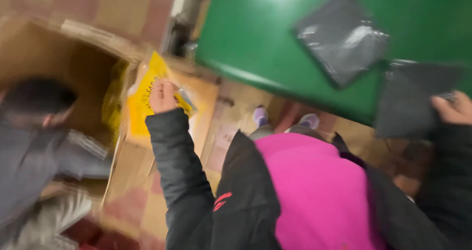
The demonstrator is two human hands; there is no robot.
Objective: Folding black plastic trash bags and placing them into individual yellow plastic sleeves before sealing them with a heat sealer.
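Left hand (162, 95) is closed around a yellow plastic bag (142, 100), held over the cardboard box (88, 53) beside the green table (255, 38); right hand (455, 110) is clamped on a dark flat packet (410, 100) at the table's near edge; a second dark packet (339, 36) is laid on the tabletop; another person (34, 147) is seen crouched on the box's far side from the table.

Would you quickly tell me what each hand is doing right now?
Left hand: closed on a yellow plastic bag.
Right hand: grip closed on a dark grey packet.
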